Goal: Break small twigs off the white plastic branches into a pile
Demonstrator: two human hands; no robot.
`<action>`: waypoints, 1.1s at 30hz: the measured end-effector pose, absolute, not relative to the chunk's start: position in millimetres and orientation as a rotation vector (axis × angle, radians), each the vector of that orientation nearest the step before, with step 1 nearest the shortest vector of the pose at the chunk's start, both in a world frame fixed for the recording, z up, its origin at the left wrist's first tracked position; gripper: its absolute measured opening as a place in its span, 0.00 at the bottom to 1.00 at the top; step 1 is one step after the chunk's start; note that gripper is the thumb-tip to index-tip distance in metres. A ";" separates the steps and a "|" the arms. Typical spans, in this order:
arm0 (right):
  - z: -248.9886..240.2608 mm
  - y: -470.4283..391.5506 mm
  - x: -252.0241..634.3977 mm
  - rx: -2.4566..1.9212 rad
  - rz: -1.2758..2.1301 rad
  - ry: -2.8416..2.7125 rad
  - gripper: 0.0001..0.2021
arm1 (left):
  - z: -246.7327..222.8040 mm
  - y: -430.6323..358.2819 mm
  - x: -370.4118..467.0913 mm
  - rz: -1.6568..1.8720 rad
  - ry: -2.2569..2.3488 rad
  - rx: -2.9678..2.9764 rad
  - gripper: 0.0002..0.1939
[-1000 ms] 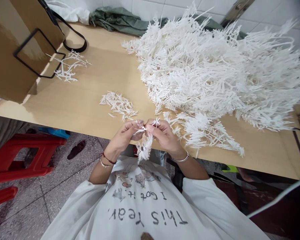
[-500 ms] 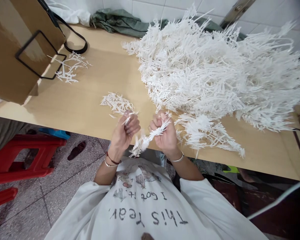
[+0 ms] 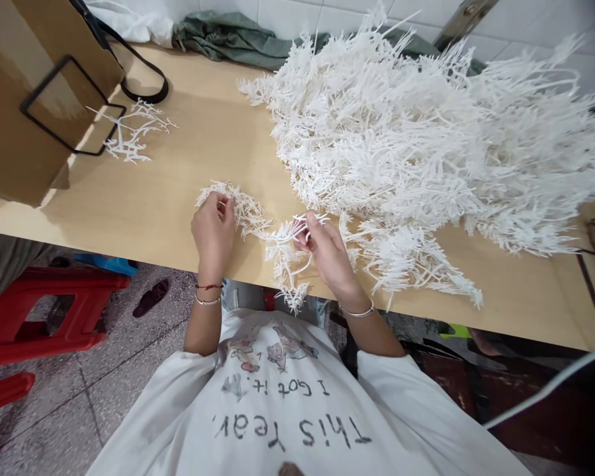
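Observation:
My right hand (image 3: pixel 327 254) grips a white plastic branched sprig (image 3: pixel 286 254) over the near edge of the wooden table (image 3: pixel 168 198); the sprig's lower end hangs past the edge. My left hand (image 3: pixel 212 228) rests at the small heap of loose white pieces (image 3: pixel 240 208), fingers curled on the heap; whether it still holds a piece is hidden. A big pile of white plastic sprigs (image 3: pixel 426 145) fills the table's right half, just beyond my right hand.
A brown paper bag with black handles (image 3: pixel 39 99) stands at the table's far left, a bare white stem (image 3: pixel 129 135) lying beside it. Green cloth (image 3: pixel 238 39) lies along the tiled wall. Red plastic stools (image 3: pixel 49 311) stand on the floor at left.
My hands parted after working together on the sprig. The left hand moved forward and left onto the small heap. The right hand moved forward with the sprig.

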State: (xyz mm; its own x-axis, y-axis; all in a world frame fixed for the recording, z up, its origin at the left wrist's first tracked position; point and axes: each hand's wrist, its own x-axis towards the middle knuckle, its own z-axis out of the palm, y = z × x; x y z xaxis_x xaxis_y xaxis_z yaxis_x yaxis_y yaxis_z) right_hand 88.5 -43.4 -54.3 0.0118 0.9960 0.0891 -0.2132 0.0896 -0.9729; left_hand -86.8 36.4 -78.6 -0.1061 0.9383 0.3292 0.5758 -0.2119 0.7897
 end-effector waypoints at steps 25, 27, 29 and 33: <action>-44.6 -46.3 100.0 -1.289 0.714 -1.643 0.15 | -52.3 5.8 -68.3 0.770 0.717 1.452 0.14; -44.8 -51.6 96.6 -1.257 0.422 -1.587 0.23 | -55.3 -0.7 -62.4 0.876 0.764 1.359 0.15; -45.3 -58.3 93.1 -1.181 0.116 -1.520 0.29 | -58.8 -6.7 -56.3 0.961 0.785 1.262 0.16; -48.8 -67.6 88.5 -1.065 -0.229 -1.645 0.19 | -64.7 -17.1 -44.9 1.069 0.788 1.121 0.15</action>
State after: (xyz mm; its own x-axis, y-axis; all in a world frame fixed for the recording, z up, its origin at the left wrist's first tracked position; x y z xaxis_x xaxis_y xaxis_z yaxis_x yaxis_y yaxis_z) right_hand 88.5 -67.6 -48.8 0.0144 0.5197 0.8542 0.7329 0.5756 -0.3626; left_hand -44.9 -17.1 -64.7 0.3191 0.9476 0.0153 -0.2654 0.0739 0.9613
